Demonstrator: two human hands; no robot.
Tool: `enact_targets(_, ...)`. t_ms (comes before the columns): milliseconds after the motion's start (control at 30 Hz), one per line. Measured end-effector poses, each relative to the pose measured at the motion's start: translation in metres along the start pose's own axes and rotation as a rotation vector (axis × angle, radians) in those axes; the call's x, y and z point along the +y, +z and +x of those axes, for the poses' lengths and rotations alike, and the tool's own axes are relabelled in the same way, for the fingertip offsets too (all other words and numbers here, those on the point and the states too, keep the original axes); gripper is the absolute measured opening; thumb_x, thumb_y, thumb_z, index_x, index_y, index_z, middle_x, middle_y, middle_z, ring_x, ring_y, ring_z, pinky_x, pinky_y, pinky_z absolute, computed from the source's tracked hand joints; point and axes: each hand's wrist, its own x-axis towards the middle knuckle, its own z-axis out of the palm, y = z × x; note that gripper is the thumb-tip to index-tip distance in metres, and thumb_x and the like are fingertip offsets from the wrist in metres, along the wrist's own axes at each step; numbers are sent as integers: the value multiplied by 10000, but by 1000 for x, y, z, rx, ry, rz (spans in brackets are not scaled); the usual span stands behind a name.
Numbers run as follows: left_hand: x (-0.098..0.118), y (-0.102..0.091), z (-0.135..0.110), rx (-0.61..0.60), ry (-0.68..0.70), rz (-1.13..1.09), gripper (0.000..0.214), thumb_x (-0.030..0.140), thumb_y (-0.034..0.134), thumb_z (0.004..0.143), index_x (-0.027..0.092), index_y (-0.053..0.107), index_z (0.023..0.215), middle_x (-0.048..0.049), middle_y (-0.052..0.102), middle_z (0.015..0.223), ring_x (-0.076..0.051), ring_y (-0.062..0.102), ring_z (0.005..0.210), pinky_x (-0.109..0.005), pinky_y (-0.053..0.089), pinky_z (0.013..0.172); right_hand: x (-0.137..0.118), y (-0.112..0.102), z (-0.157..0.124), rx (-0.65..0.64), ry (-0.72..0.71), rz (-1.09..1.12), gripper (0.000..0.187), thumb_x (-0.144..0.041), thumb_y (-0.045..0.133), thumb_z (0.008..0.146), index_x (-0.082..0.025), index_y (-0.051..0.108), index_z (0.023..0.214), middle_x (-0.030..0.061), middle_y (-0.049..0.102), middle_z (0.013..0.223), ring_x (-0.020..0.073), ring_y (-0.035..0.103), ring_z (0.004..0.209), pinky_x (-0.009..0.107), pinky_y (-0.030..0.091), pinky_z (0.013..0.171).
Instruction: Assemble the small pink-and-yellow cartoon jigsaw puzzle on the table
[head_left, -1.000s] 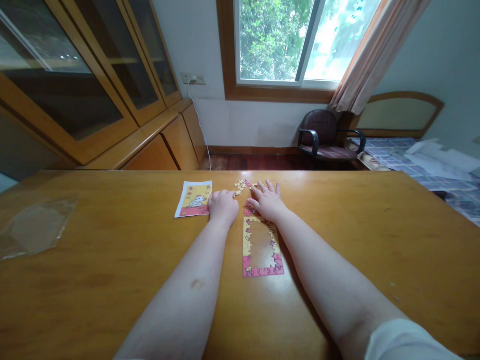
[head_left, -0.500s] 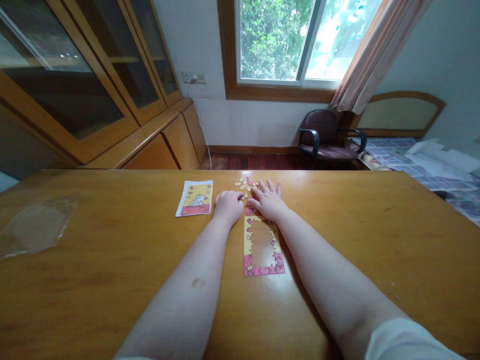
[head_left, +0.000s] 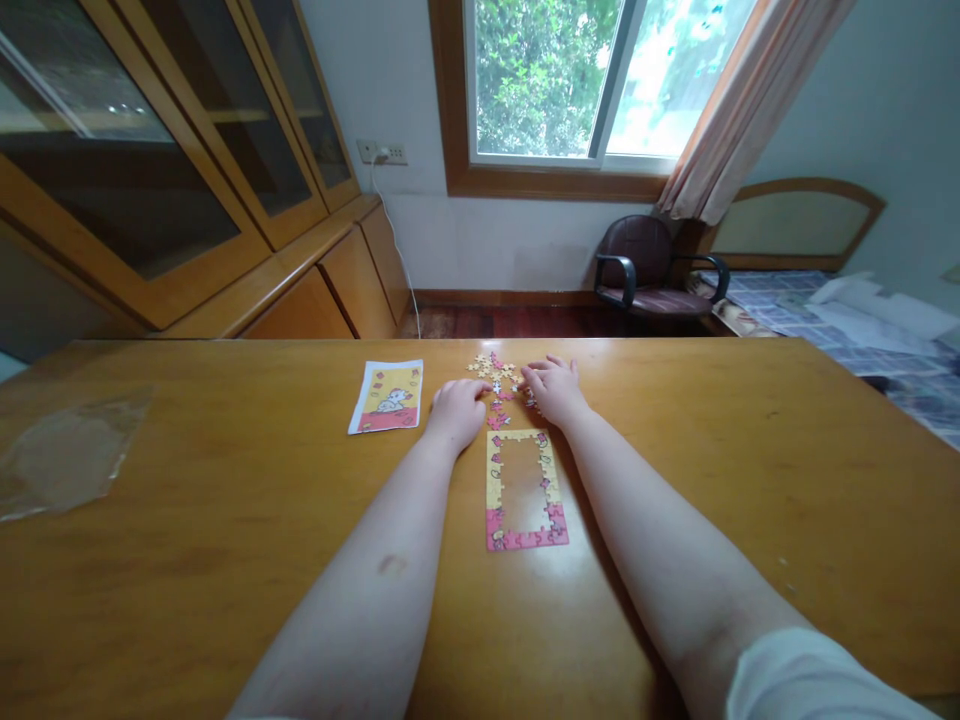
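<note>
My left hand [head_left: 457, 410] rests on the table with its fingers bent and held together. Its fingertips are at the left edge of the loose jigsaw puzzle pieces [head_left: 493, 370]; anything held under them is hidden. On the other side of the pile, my right hand [head_left: 556, 388] lies with its fingers apart, covering part of a few pieces. Nearer to me is a joined puzzle border [head_left: 493, 490], yellow above and pink below, with bare table inside it. Pink pieces [head_left: 498, 421] lie just beyond its top edge. Left of my left hand sits a picture card [head_left: 388, 398] showing a white cartoon animal.
A clear plastic bag [head_left: 71, 450] lies on the left of the wooden table [head_left: 750, 480]. Beyond the table stand a glass-door cabinet [head_left: 277, 250], an armchair [head_left: 645, 265] and a bed [head_left: 795, 310]. A window [head_left: 540, 80] is in the far wall.
My right hand has shifted right, away from my left hand, uncovering more loose pieces and the border's top edge. My left hand has barely moved.
</note>
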Motion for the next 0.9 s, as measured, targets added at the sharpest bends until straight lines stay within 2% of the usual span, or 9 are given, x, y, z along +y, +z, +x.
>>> enact_targets(100,1,0,-1,-14,55,23,431,132,455,776,274,684,1112,-17,667,1129,-230,530,1098,-386,390,1010,1,1,0,13,-24,30,477,-445,295,981,-294,747,965,15,635,1228,295,357,1315,608,48,1104)
enact_targets(267,5,1,-4,-42,114,59,422,187,469,810,308,667,1162,-25,635,1169,-239,495,1118,-424,350,1035,-5,-2,-2,-44,-55,12,472,-443,276,984,-312,724,1051,13,589,1304,297,321,1341,604,41,1110)
enact_targets(400,3,4,-4,-67,143,74,363,242,487,836,348,689,1119,-11,596,1260,-244,457,1186,-451,290,1083,-11,-5,-5,-183,-103,20,453,-491,274,974,-363,655,1184,0,425,1468,323,196,1409,627,0,1100)
enact_targets(467,1,5,-2,-47,112,69,352,221,487,835,347,713,1073,-8,619,1228,-239,471,1172,-431,313,1071,-12,-6,-6,-214,-111,5,442,-504,292,968,-371,657,1178,-2,415,1476,327,173,1418,630,-18,1096)
enact_targets(600,-2,4,0,-24,49,48,363,170,481,814,334,744,1003,-3,658,1155,-228,507,1121,-390,364,1031,-7,-7,-3,-74,-46,4,521,-468,276,979,-292,763,915,14,603,1289,294,303,1361,578,22,1118)
enact_targets(700,-1,1,0,-7,37,34,360,160,470,810,318,754,963,1,675,1111,-224,525,1091,-377,385,1010,-1,-10,-1,21,6,13,589,-456,272,981,-241,756,725,37,694,1103,274,423,1267,541,60,1124)
enact_targets(767,-1,0,0,0,28,28,358,151,463,804,303,756,942,3,683,1091,-222,538,1073,-370,397,996,1,-10,-1,58,26,13,590,-452,269,983,-230,751,725,42,707,1058,263,468,1216,529,90,1121)
enact_targets(900,0,0,0,15,16,17,361,137,459,788,276,746,955,-6,682,1093,-220,542,1072,-358,408,986,2,-8,-1,33,29,-3,479,-462,307,975,-269,745,968,23,655,1202,279,425,1256,560,116,1107)
